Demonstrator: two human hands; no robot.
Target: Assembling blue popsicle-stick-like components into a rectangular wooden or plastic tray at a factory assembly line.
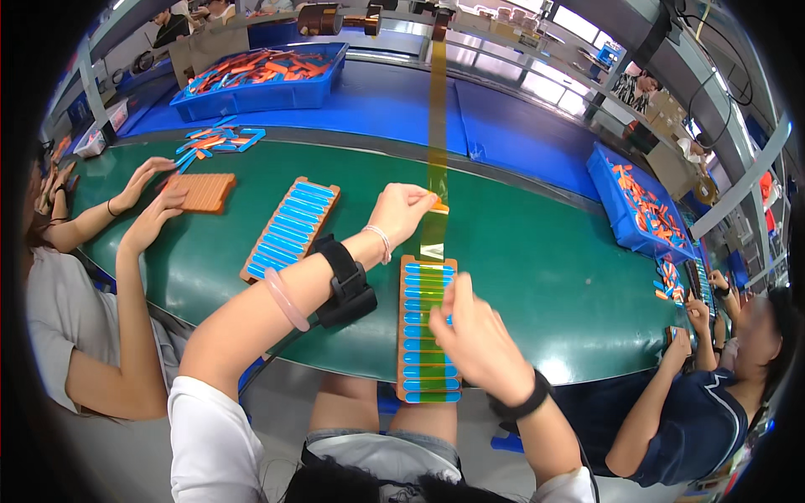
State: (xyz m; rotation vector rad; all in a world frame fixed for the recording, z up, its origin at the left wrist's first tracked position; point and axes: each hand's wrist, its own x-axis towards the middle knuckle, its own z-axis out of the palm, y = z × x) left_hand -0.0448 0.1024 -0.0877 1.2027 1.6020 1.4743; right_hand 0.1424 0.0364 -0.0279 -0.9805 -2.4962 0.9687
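A strip of see-through amber tape (437, 117) comes down from the rack and runs lengthwise over a brown slotted tray (406, 335) filled with several blue strips. My left hand (399, 220) is beyond the tray's far end, finger and thumb pinched on a small orange-yellow piece (438, 207) against the tape. Whether this is a tool or a fold of tape cannot be made out. Over the tray's upper right side, my right hand (475, 335) is closed with fingers curled by the tape; anything inside it is hidden.
Another tray of blue strips (293, 226) lies left on the green table (553, 285). A co-worker's hands (155, 201) touch a brown tray (205, 193) near loose strips (214, 142). Blue bins stand at back left (243, 102) and right (616, 201); another person (679, 402) sits right.
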